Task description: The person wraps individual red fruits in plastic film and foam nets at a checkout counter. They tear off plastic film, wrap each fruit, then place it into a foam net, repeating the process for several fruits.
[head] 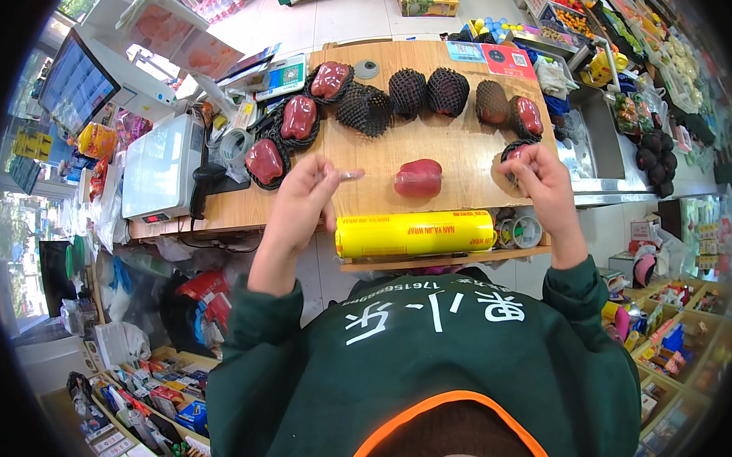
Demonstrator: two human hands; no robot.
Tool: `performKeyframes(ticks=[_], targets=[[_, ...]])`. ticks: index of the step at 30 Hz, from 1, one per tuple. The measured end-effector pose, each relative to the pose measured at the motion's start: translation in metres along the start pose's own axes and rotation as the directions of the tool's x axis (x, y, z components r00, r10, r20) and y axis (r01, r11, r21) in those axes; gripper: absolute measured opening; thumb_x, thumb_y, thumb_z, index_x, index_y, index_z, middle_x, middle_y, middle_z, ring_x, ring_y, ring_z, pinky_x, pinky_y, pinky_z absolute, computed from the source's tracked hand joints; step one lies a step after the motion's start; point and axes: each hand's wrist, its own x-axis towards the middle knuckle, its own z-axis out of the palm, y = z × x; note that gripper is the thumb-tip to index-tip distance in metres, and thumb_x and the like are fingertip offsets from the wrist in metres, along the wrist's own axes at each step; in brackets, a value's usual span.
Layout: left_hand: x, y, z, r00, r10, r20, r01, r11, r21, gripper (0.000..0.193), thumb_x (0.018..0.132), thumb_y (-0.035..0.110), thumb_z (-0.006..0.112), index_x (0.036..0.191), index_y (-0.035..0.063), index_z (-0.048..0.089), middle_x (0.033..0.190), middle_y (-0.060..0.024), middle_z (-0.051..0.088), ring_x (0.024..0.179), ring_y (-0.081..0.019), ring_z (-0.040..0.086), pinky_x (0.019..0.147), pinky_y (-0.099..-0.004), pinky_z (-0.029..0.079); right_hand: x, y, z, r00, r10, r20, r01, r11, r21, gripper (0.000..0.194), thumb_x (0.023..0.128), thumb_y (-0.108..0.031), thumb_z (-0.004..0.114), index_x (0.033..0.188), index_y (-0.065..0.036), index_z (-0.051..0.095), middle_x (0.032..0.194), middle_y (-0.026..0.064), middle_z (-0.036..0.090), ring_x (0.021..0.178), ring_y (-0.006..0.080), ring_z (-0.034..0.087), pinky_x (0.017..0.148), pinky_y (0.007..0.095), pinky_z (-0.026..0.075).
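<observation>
A red wax apple (419, 178) lies on the wooden counter between my hands, apparently under clear cling film. My left hand (306, 194) pinches the film's left side, which is bunched near the fingertips. At the right, my right hand (538, 178) has thumb and finger together, seemingly on the film's other side; the film itself is hard to see there. The yellow roll of cling film (414, 234) lies along the counter's near edge. Film-wrapped red fruits in black foam nets, one of them (298, 117), form an arc behind, with several netted fruits (447, 92) at the back.
Left of the fruits stand a tape roll (235, 145), a handheld scanner (207, 174) and a white scale (161, 167). A metal sink (604, 135) adjoins the counter at right. Payment cards (509, 62) lie at the back right. Clear tape rolls (525, 231) sit beside the film roll.
</observation>
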Motion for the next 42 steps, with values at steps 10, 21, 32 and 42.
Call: performKeyframes(ticks=[10,21,32,42], targets=[[0.111,-0.076,0.006,0.964,0.159,-0.211,-0.241,0.859,-0.452,0.012,0.108,0.020,0.043,0.103,0.0103,0.039,0.131,-0.0274,0.059,0.110,-0.0361,0.068,0.090,-0.0396,0.059,0.092,0.076,0.038,0.960,0.251,-0.122,-0.134,0.798,0.587,0.010,0.107,-0.016,0.045,0.102,-0.007,0.044,0.112,0.0204,0.068,0.095,0.0280,0.073,0.078,0.0340,0.060],[0.131,-0.139,0.026,0.897,0.375,0.235,-0.437,0.666,0.605,0.079,0.074,0.028,0.084,0.141,0.0074,0.047,0.157,-0.0369,0.018,0.134,-0.0437,0.049,0.111,-0.0431,0.041,0.072,0.147,0.077,0.992,-0.073,0.106,0.105,0.939,-0.329,0.050,0.090,-0.028,0.070,0.125,0.001,0.049,0.133,0.0269,0.056,0.123,0.0416,0.055,0.108,0.0402,0.043],[0.130,-0.160,0.037,0.850,0.315,0.423,-0.527,0.531,0.663,0.084,0.053,0.038,0.093,0.124,0.0053,0.062,0.147,-0.0369,0.040,0.135,-0.0482,0.044,0.112,-0.0464,0.038,0.050,0.138,0.095,0.955,-0.018,0.295,0.165,0.859,-0.484,0.088,0.058,-0.035,0.091,0.130,-0.002,0.053,0.129,0.0231,0.060,0.122,0.0413,0.056,0.105,0.0448,0.044],[0.067,-0.137,0.056,0.904,0.113,0.412,-0.286,0.877,0.387,0.105,0.060,0.021,0.093,0.146,-0.0016,0.038,0.143,-0.0227,0.049,0.131,-0.0321,0.052,0.109,-0.0373,0.043,0.008,0.094,0.092,0.946,-0.025,0.324,0.130,0.942,-0.309,0.076,0.059,-0.029,0.089,0.122,-0.003,0.056,0.107,0.0217,0.067,0.098,0.0408,0.066,0.086,0.0443,0.054]])
